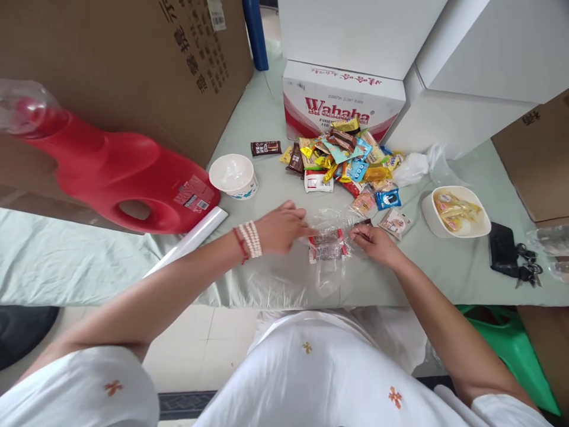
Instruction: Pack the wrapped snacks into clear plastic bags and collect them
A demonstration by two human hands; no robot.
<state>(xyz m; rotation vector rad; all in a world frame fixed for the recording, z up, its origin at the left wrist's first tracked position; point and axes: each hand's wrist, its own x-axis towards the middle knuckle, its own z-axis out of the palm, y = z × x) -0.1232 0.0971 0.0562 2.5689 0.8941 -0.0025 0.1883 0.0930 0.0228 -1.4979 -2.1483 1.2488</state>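
Note:
My left hand (284, 230), with a beaded bracelet at the wrist, reaches over a crinkled clear plastic bag (329, 281). Its index finger is stretched out and touches the bag; the other fingers are slightly bent, with nothing held. Inside or under the plastic show red-ended snack packets (328, 246). On the bag's right side, my right hand (372, 243) is closed in a pinch, and a small dark brown packet (363, 223) pokes out at its fingertips. Just beyond lie a pink round-biscuit packet (365, 203), a blue packet (388, 198) and a pale biscuit packet (395, 223).
A heap of mixed snacks (342, 155) leans against a Wahaha carton (306, 98). Left are a white paper bowl (235, 178), a brown snack (265, 148) and a red jug (120, 172). Right are a white bowl (433, 222) holding yellow packets, a black wallet (503, 249) and keys (528, 267).

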